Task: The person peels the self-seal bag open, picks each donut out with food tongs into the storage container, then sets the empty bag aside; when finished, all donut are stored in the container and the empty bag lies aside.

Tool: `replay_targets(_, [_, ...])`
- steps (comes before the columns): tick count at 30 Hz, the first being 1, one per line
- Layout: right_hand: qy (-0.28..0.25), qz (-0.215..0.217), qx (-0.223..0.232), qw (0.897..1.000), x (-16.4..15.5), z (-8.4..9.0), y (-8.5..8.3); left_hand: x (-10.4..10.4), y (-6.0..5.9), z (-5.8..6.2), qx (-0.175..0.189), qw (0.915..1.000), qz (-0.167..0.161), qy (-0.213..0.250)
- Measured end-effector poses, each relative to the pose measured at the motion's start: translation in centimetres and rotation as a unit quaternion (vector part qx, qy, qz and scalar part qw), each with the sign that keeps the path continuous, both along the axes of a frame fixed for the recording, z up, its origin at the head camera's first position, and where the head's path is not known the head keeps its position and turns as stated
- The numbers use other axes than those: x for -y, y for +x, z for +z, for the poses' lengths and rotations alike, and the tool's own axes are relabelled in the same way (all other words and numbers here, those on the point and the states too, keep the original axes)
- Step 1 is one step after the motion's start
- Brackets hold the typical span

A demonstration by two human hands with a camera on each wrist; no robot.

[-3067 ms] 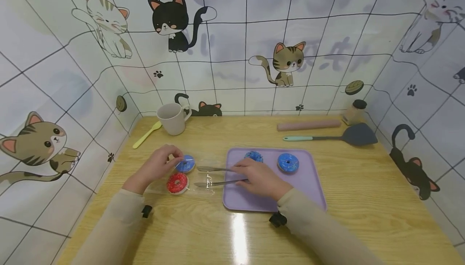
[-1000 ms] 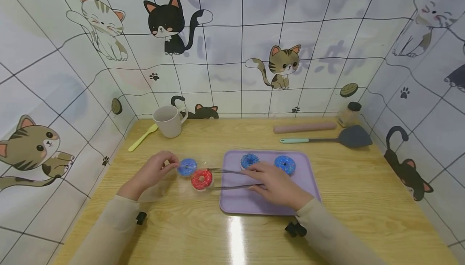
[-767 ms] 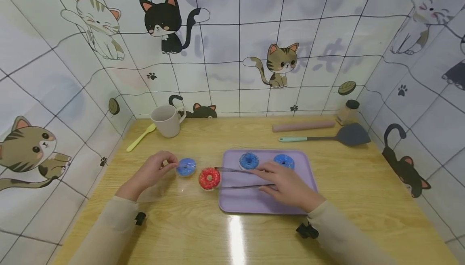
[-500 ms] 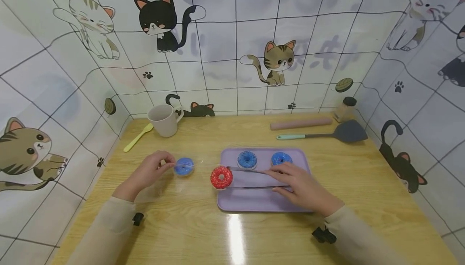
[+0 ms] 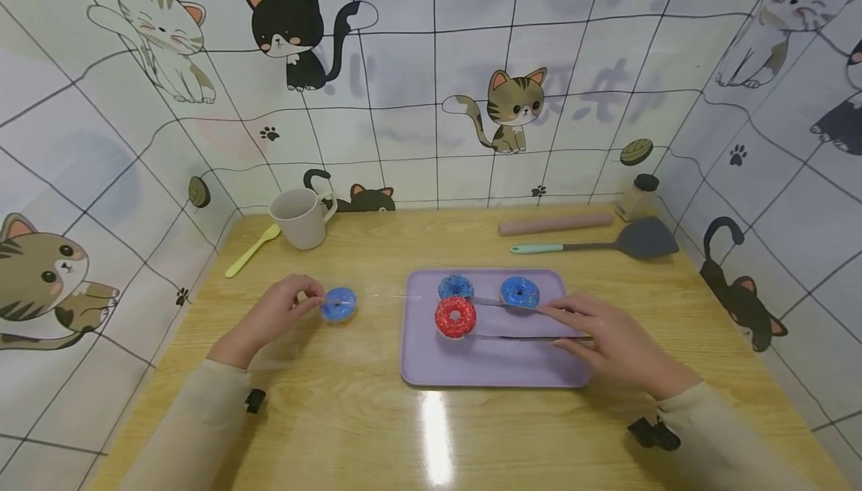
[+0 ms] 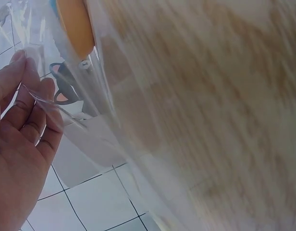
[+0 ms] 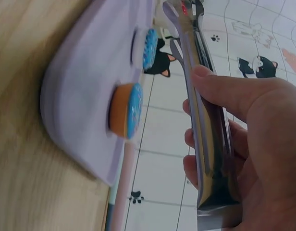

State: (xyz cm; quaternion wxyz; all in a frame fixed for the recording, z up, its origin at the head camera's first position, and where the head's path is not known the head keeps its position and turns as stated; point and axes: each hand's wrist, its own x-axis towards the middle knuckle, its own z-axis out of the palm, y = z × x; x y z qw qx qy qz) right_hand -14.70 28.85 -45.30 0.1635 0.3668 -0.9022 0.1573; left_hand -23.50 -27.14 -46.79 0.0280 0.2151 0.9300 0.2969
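Note:
My left hand [image 5: 272, 319] pinches the edge of a clear plastic bag [image 6: 107, 101] between thumb and fingertips. A blue doughnut [image 5: 332, 310] lies by those fingertips, seemingly inside the bag. Metal tongs [image 7: 205, 139] are in my right hand [image 5: 622, 345], thumb on one arm and fingers on the other. At their far end a red doughnut [image 5: 443, 320] is held above the lilac tray [image 5: 491, 367]. On the tray's back part sit a blue doughnut with crumbly topping [image 5: 447, 287], partly behind the red one, and a bright blue doughnut [image 5: 530, 293].
A grey mug [image 5: 301, 221] and a yellow spoon [image 5: 252, 251] are at the back left. Behind the tray lie a rolling pin [image 5: 555, 224] and a spatula [image 5: 646, 239], with a black-lidded jar [image 5: 637, 199] by the wall.
The tongs have taken hold of the red doughnut beside the blue one and carried it right, over the tray. My left hand stays at the bag, its blue doughnut beside it.

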Motion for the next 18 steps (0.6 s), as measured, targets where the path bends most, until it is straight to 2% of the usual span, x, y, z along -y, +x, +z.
replay_targets(4, [-0.012, 0.001, -0.005, 1.0, -1.5, 0.7, 0.3, 0.0, 0.1, -0.1, 0.005, 1.0, 0.003, 0.0])
replay_targets(9, [-0.034, -0.003, 0.015, 0.999, -3.4, 1.1, 0.7, 0.0, 0.1, -0.1, 0.001, 1.0, 0.004, 0.001])
replay_targets(18, [-0.003, -0.042, 0.069, 0.997, -6.7, 0.9, 1.0, 0.2, -0.3, -0.1, 0.003, 1.0, 0.001, 0.008])
